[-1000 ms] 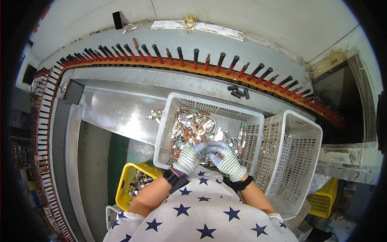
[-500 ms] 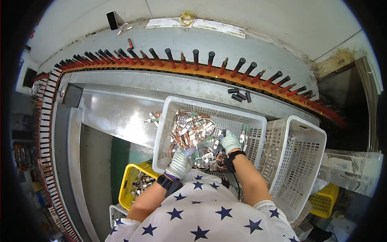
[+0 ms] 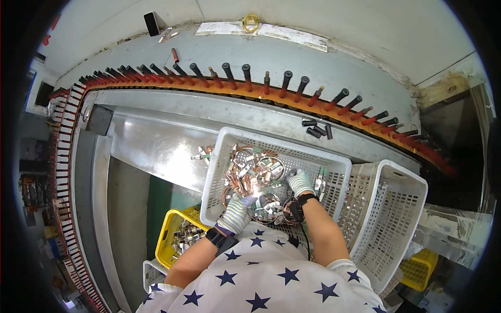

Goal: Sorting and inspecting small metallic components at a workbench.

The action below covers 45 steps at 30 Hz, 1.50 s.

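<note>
Both my hands wear striped gloves with greyish fingertips and work inside a white plastic basket (image 3: 284, 140). In its left and middle part lies a heap of small copper and silvery metal parts (image 3: 245, 169), some with green pieces. My left hand (image 3: 235, 214) is at the heap's near edge, fingers closed together; a bright glint by the fingertips hides what they pinch. Right of the heap, my right hand (image 3: 300, 183) is curled with its fingertips pointing down, and what it holds is unclear. Several similar parts (image 3: 320, 181) lie against the basket's right side.
Behind the basket curves a conveyor of red pegs, many black-capped (image 3: 287, 81). Loose black caps (image 3: 315, 129) lie on the ledge. White baskets (image 3: 394, 219) lean at right; a yellow basket (image 3: 166, 237) with metal parts stands at lower left. A phone (image 3: 151, 24) rests far back.
The pegs on the conveyor have travelled left. The whole view has shifted slightly, so the basket sits a little further right. Both hands stay at nearly the same places in the basket.
</note>
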Tool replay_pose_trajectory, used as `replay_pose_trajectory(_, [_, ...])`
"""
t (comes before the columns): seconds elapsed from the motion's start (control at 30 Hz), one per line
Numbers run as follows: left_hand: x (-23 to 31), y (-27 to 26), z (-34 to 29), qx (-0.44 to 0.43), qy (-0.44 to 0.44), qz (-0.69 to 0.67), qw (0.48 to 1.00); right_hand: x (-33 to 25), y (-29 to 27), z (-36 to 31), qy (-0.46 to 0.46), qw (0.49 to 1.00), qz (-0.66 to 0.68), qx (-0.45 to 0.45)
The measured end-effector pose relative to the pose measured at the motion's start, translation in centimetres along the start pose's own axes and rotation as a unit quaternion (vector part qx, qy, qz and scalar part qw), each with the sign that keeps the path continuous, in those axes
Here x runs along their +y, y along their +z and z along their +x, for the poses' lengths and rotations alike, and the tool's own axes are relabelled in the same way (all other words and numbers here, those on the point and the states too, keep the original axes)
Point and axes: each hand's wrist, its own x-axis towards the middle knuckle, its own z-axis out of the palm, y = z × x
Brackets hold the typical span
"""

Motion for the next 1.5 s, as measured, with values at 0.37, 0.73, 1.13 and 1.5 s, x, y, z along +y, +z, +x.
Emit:
replay_pose_trajectory(0.37, [0.5,1.0,-2.1,-0.049,-0.08,-0.075,0.993,-6.7,-6.5,-17.6,-0.444,0.845,0.262,0.145])
replay_pose_trajectory(0.73, [2.0,4.3,-7.6,-0.138,0.001,-0.075,0.988,-6.6,-5.0,-23.2,-0.551,0.81,0.136,0.148])
replay_pose_trajectory(1.13, [1.8,2.7,-7.5,-0.201,-0.031,-0.043,0.978,-8.2,-6.0,-25.6,-0.604,0.777,0.071,0.164])
replay_pose_trajectory(1.5, [2.2,4.2,-6.4,-0.156,-0.067,-0.036,0.985,-6.1,-5.6,-23.5,-0.567,0.806,0.109,0.13])
